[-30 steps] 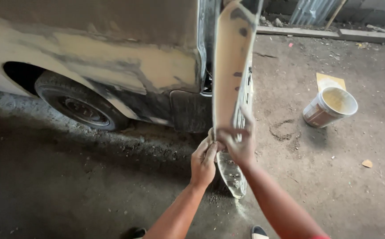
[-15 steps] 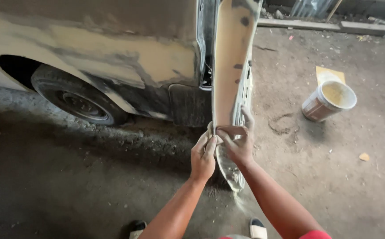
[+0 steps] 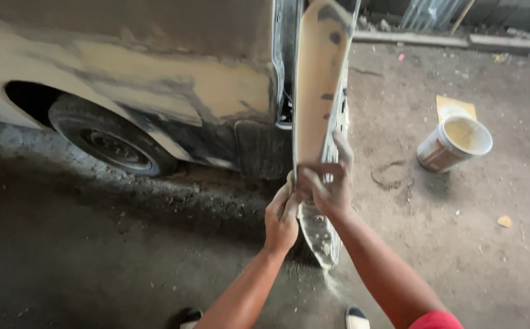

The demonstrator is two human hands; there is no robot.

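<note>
An open car door, seen edge-on and coated in tan filler, hangs from a car body patched with the same filler. My left hand presses a small pale sanding piece against the door's lower edge; the piece is mostly hidden by my fingers. My right hand grips the door's edge from the right, index finger stretched along it. Dust lies on the door's bottom lip.
The car's wheel sits at the left in its arch. A white bucket of tan filler stands on the dirt floor at the right, beside a yellow sheet. My shoes show at the bottom.
Both hands stay on the door's lower edge, shifting slightly along it. The view has drifted a little.
</note>
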